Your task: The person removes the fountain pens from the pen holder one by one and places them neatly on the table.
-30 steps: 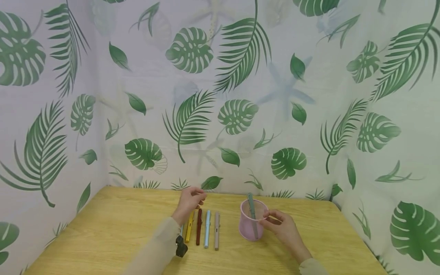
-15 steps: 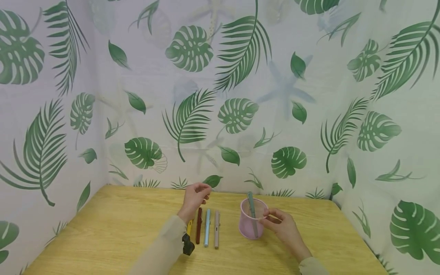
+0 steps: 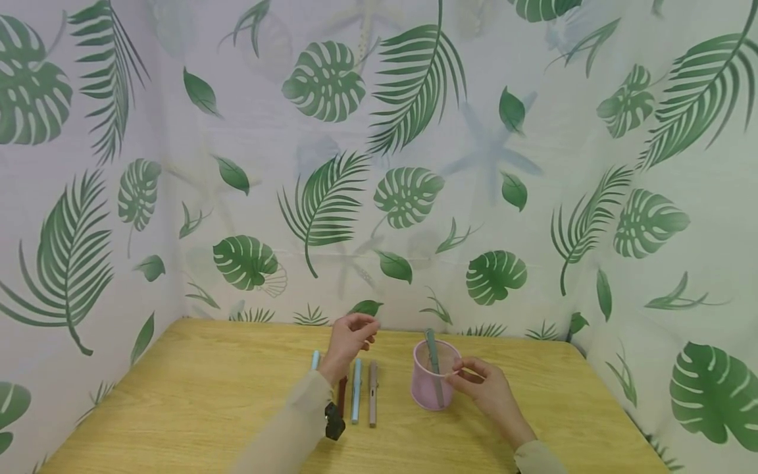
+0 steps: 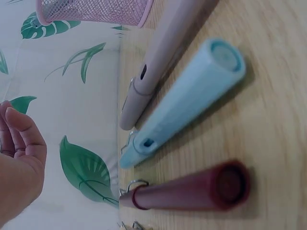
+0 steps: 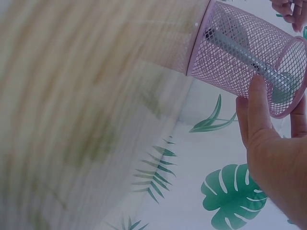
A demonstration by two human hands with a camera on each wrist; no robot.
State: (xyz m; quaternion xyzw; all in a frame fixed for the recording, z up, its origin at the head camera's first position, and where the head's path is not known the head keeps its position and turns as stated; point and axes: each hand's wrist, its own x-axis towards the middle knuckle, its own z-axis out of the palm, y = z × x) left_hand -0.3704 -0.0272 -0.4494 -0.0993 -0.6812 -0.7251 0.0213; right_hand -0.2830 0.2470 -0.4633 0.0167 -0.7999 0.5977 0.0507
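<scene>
My right hand holds the rim of a pink mesh pen holder, fingers at its near right side. A dark green fountain pen leans upright inside the holder. My left hand hovers over the far part of the table, fingers loosely curled with nothing seen in them. Beneath and beside its wrist lie a dark red pen, a light blue pen and a grayish pink pen. A further blue pen end shows left of the wrist.
The wooden table meets a leaf-printed cloth wall close behind the pens and the holder. A black wrist camera sits on the left sleeve, above the table.
My left hand has drifted to the right over the row of pens, and its arm now covers the yellow pen. The right hand stays at the holder's rim.
</scene>
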